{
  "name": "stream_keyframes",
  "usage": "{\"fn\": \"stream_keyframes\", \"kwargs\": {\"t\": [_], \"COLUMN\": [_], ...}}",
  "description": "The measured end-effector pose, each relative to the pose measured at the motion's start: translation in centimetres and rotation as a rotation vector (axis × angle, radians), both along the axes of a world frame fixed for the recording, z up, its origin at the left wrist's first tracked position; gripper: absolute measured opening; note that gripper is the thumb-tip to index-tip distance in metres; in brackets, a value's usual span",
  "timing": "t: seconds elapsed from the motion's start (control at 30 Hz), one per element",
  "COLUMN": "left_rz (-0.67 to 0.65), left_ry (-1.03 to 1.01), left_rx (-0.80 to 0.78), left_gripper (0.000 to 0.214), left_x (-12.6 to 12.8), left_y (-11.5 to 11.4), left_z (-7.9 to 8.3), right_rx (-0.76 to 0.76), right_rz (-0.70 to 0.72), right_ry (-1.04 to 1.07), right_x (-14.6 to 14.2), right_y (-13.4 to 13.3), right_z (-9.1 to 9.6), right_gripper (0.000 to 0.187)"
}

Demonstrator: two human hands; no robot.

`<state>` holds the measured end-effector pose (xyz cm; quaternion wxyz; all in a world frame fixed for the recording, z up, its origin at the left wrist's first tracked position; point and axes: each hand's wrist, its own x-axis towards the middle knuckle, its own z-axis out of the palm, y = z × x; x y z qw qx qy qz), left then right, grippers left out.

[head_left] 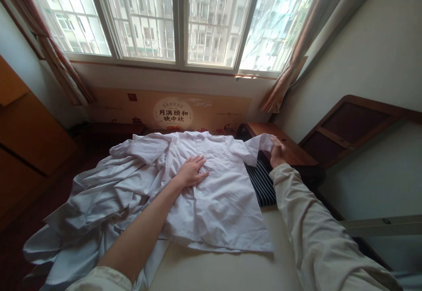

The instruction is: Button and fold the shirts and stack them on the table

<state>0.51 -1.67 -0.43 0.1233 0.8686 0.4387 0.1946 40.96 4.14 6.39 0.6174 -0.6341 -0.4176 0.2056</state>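
White cloth (102, 194) lies heaped at left; the left hand (192, 171) rests flat and spread on the front of a shirt (224, 198), laid out on a pale surface (214, 273); striped cloth (262, 183) shows beneath the shirt's sleeve (252, 147); the right hand (278, 151) grips the sleeve's end.

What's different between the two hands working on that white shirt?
The left hand lies palm-down on the front of the white shirt; the right hand holds the end of one shirt sleeve.
The left forearm is mostly bare, while the right is covered by a pale sleeve.
Both hands touch the same shirt.
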Motion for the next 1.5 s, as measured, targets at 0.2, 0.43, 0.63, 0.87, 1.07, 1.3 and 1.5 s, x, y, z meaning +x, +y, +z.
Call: {"fn": "stream_keyframes", "kwargs": {"t": [0.2,0.43,0.63,0.87,1.07,1.3,1.5], "left_rz": [-0.01,0.073,0.134,0.238,0.375,0.436,0.389], "left_ry": [-0.175,-0.834,-1.088,-1.407,-1.731,-2.002,-2.006], "left_rx": [-0.015,-0.343,-0.475,-0.474,-0.533,-0.73,-0.705], "left_gripper": [0.059,0.056,0.064,0.046,0.013,0.017,0.012], "left_x": [-0.2,-1.2,-2.1,-1.9,-2.5,-3.6,-3.6], "left_y": [0.4,1.4,1.8,2.9,3.9,4.0,3.7], "left_z": [-0.3,0.2,0.7,-1.0,-0.9,0.2,0.6], "right_rx": [0.25,0.36,0.342,0.309,-0.162,-0.576,-0.544], "right_rz": [0.331,0.735,0.892,0.839,0.346,0.239,0.325], "right_ry": [-0.473,-0.596,-0.502,-0.582,-0.807,-0.718,-0.662], "right_x": [-8.0,-18.3,-23.6,-21.2,-13.4,-8.5,-7.3], "right_y": [-0.6,-2.3,-2.5,-1.6,-0.3,0.1,0.3], "right_z": [3.8,4.0,0.4,-1.1,-2.3,-4.0,-4.1], "right_gripper": [0.049,0.04,0.035,0.053,0.048,0.04,0.022]}}
